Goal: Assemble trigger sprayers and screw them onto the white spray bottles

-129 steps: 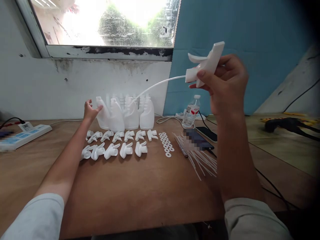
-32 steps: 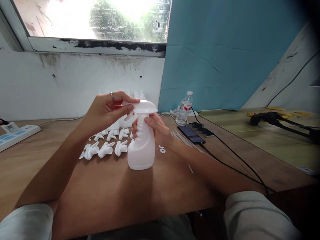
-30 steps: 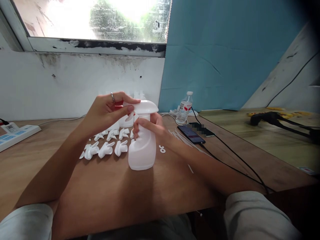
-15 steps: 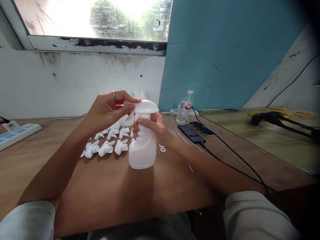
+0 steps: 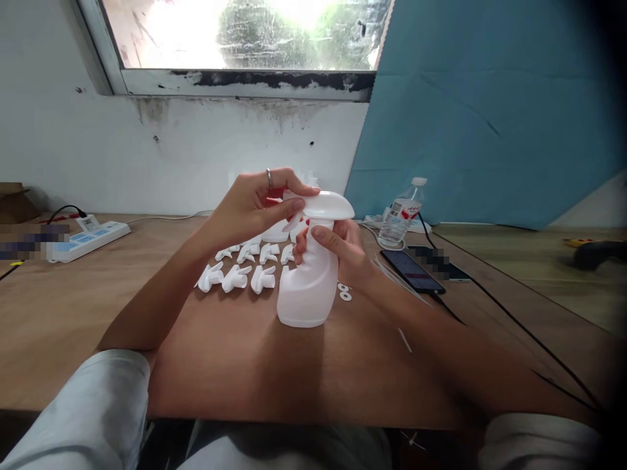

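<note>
A translucent white spray bottle (image 5: 307, 294) stands upright, or nearly so, over the wooden table, topped by a white trigger spray head (image 5: 328, 205). My right hand (image 5: 345, 251) is wrapped round the bottle's neck, thumb in front. With thumb and fingers, my left hand (image 5: 274, 196) pinches the nozzle end of the spray head from the left. Behind the bottle lie several white plastic spray-head parts (image 5: 235, 279) in rows. Small white ring washers (image 5: 345, 296) rest to the right of the bottle.
A clear drink bottle (image 5: 401, 212) stands at the back right, behind two phones (image 5: 412, 271) with black cables. Thin white tubes (image 5: 399, 279) lie beside my right forearm. A white power strip (image 5: 91, 240) sits at the left. The window wall (image 5: 235, 143) closes off the back.
The whole view has shifted, so the table and its things appear further right. Both hands keep their hold on the bottle and spray head, with little visible change between them.
</note>
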`<control>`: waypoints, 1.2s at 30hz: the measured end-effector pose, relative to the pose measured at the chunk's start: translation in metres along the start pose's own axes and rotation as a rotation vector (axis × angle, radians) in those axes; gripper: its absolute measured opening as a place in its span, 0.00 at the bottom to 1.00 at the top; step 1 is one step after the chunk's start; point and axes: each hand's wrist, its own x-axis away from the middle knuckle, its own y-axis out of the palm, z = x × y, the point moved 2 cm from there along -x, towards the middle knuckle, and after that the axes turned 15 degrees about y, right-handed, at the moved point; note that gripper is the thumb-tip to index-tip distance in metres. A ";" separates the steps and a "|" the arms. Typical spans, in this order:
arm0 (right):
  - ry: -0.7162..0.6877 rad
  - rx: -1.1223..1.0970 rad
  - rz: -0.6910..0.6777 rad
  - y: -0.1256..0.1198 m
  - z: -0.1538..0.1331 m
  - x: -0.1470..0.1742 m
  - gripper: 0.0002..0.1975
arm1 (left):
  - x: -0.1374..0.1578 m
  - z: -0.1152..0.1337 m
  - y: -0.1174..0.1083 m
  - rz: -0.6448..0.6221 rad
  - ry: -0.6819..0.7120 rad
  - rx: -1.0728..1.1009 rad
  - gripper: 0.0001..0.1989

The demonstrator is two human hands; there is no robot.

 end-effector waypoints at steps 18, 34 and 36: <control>0.071 -0.146 -0.126 -0.010 0.006 -0.002 0.14 | -0.001 -0.002 -0.001 -0.011 0.080 0.072 0.09; 0.135 -0.087 -0.174 -0.009 0.000 -0.005 0.17 | -0.002 -0.001 -0.003 -0.022 0.067 0.007 0.08; 0.187 -0.069 -0.242 -0.011 -0.002 -0.006 0.17 | -0.002 -0.001 -0.003 -0.026 0.078 0.007 0.08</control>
